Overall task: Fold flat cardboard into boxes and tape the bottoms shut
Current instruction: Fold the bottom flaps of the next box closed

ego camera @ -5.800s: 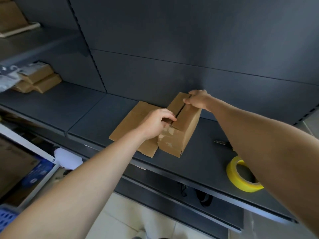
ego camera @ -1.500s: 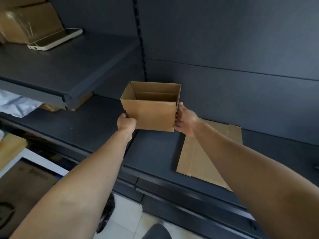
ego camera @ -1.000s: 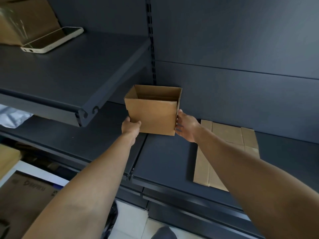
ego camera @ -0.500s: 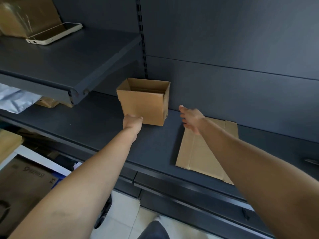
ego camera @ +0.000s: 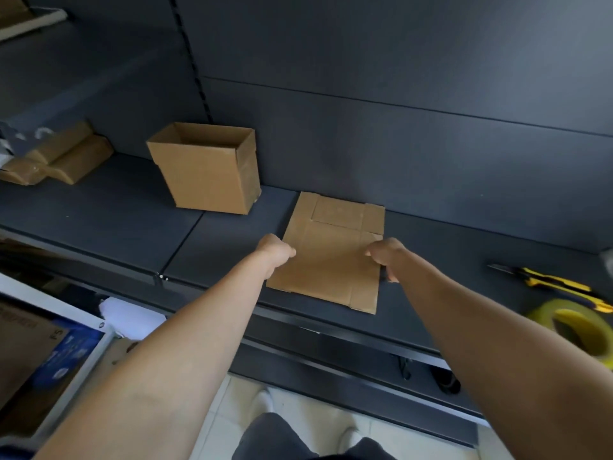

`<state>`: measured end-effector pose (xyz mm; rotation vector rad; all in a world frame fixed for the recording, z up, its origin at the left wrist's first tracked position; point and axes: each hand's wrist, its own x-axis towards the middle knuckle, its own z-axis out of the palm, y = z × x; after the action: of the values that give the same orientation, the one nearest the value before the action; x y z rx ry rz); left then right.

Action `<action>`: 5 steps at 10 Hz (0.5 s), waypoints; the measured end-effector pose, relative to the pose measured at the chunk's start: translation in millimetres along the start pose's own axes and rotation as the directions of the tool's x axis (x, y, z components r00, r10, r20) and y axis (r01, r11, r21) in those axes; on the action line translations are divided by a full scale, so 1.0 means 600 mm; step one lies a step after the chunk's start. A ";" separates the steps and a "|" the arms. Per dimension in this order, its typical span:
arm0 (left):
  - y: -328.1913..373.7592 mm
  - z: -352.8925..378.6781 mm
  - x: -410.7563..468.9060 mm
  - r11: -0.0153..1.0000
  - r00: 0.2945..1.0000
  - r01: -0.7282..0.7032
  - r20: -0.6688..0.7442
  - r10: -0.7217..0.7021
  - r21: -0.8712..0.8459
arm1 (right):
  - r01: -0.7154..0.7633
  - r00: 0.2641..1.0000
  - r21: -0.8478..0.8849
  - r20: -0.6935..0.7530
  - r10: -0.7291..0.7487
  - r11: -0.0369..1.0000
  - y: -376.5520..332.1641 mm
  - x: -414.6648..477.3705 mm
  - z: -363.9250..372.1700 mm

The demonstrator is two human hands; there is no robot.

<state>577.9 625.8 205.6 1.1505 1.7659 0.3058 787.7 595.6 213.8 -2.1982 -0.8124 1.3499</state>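
Flat cardboard (ego camera: 328, 260) lies near the front edge of the shelf (ego camera: 215, 247), my left hand (ego camera: 277, 250) pinching its left side and my right hand (ego camera: 384, 255) gripping its right. A folded box (ego camera: 207, 171) stands toward the back edge. I judge another box is starting; next I lift the sheet and push it square.

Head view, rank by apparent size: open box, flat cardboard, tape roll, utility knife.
open box and flat cardboard: look alike, not ranked
tape roll: blurred, cropped, nearer the camera, so unsure
utility knife: smallest
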 end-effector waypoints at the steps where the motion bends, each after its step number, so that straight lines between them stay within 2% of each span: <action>1: 0.001 0.028 -0.010 1.000 1.000 0.025 -0.013 -0.025 0.013 | 0.010 1.000 0.081 0.006 -0.011 0.997 0.015 0.000 -0.023; 2: 0.009 0.059 -0.038 0.997 0.998 0.058 -0.012 -0.058 0.040 | -0.032 0.999 0.125 0.015 0.031 0.992 0.028 -0.003 -0.061; 3: 0.021 0.079 -0.066 0.997 0.994 0.083 0.072 -0.083 0.012 | -0.019 1.000 0.127 -0.017 0.022 0.992 0.028 -0.013 -0.104; 4: 0.051 0.095 -0.105 0.998 0.996 0.032 0.083 -0.037 0.058 | 0.091 0.994 0.097 -0.069 -0.085 0.991 0.001 -0.038 -0.141; 5: 0.103 0.099 -0.134 0.990 0.991 -0.131 -0.010 0.132 0.045 | 0.235 0.959 -0.095 -0.141 -0.247 0.967 -0.032 -0.073 -0.170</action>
<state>668.3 576.8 262.6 1.3028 1.7191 0.3550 859.4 574.1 297.9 -2.1455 -1.0509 1.0367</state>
